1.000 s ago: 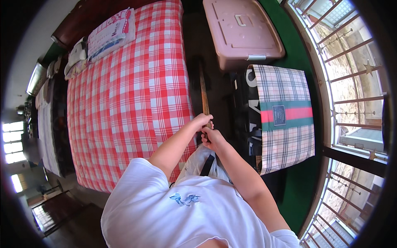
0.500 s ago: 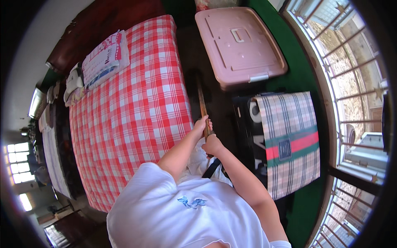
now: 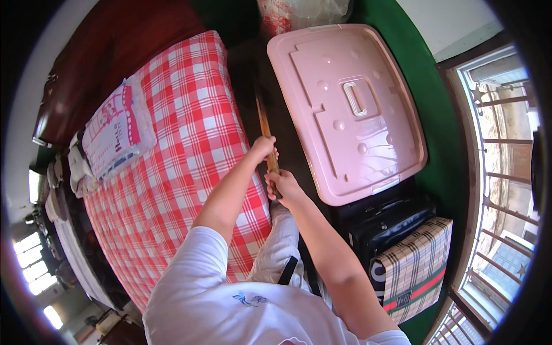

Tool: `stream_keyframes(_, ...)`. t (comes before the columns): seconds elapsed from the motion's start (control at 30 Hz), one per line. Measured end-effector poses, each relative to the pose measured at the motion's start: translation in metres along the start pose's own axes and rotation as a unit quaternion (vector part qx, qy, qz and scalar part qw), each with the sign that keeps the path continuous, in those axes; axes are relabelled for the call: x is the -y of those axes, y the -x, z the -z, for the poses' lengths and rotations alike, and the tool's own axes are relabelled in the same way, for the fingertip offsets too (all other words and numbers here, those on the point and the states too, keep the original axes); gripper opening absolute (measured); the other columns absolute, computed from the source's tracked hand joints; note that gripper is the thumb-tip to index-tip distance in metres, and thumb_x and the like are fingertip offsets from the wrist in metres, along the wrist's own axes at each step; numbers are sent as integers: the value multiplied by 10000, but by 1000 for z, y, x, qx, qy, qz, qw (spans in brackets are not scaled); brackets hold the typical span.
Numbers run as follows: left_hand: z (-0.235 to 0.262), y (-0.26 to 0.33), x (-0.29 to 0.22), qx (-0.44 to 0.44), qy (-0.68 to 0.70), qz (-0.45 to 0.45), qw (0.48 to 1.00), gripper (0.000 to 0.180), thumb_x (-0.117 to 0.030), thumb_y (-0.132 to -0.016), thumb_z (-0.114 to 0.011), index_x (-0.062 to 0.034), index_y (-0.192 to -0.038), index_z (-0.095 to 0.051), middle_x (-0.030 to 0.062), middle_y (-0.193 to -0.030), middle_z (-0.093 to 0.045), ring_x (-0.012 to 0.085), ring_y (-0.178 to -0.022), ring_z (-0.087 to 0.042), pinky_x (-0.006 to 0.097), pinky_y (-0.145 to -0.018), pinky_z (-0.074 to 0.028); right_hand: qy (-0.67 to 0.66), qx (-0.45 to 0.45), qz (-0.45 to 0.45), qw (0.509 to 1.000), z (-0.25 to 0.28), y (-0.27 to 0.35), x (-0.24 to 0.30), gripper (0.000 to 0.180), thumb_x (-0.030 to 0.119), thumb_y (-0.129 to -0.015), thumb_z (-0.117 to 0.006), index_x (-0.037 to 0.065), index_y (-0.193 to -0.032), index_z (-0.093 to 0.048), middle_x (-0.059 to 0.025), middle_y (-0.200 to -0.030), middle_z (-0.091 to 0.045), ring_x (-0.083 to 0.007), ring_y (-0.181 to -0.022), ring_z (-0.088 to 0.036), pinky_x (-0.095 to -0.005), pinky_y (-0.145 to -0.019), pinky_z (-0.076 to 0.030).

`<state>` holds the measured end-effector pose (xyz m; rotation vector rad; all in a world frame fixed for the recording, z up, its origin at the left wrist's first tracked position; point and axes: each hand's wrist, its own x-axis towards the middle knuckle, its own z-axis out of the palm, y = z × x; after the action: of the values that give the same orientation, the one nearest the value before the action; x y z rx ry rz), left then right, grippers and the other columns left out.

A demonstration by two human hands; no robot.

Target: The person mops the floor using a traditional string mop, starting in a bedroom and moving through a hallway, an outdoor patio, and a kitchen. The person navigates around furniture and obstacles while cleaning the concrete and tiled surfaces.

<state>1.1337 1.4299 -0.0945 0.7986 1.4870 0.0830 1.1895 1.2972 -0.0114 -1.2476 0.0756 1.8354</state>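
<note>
A long wooden pole (image 3: 263,118) runs down into the dark gap between the checked bed and the pink box. My left hand (image 3: 264,149) is wrapped round it, farther along. Closer to my body, my right hand (image 3: 284,187) grips the same pole near its upper end. What the pole's far end carries is lost in shadow. On the left the red-and-white checked bed cover (image 3: 195,109) hangs beside my left hand. The pink lidded storage box (image 3: 339,138) stands to the right of the pole, apart from my hands.
Behind the pink box sits a clear plastic bag (image 3: 316,12). Nearer on the right are a black case (image 3: 391,221) and a plaid bag (image 3: 422,267), below a barred window (image 3: 509,178). Packed bedding (image 3: 118,129) lies on the bed's left side.
My view and body have moved forward, so the pink box looks larger and closer. Both hands keep their hold on the pole, which has shifted left in the picture.
</note>
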Motion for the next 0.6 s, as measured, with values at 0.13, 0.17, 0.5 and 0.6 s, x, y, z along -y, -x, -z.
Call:
stream_keyframes(0.13,10,-41,-34,-48,-107,3,993,390,-381,-907,-384,1,-904,-462,114,-610,-526,244,-455,-569,393,-456,-517,-217,84,-2,972,-7,-41,10,149,47,-821,-518,15,-951,-453,-40,-679,-465,-106,-473,-418,-219,-357,-305)
stream_keyframes(0.17,9,-42,-26,-36,-106,4,994,424,-413,-908,-360,0,-937,-449,117,-656,-548,240,-493,-585,384,-476,-526,-228,86,-1,970,-1,-40,6,160,50,-823,-514,12,-966,-452,-40,-682,-460,-103,-477,-413,-213,-355,-301)
stream_keyframes(0.5,-45,17,74,92,313,78,942,169,-159,-812,-539,-7,-855,-479,109,-712,-558,211,-594,-577,313,-539,-532,-568,159,-95,802,26,184,-36,124,104,-866,-455,10,-929,-404,-44,-724,-434,-88,-526,-385,-188,-358,-309)
stream_keyframes(0.6,-70,56,115,164,256,61,951,125,-130,-767,-534,-43,-693,-483,67,-573,-510,190,-522,-541,289,-470,-480,-583,121,-62,801,47,260,-64,223,88,-861,-449,54,-1072,-384,-93,-807,-463,-128,-601,-437,-198,-442,-379)
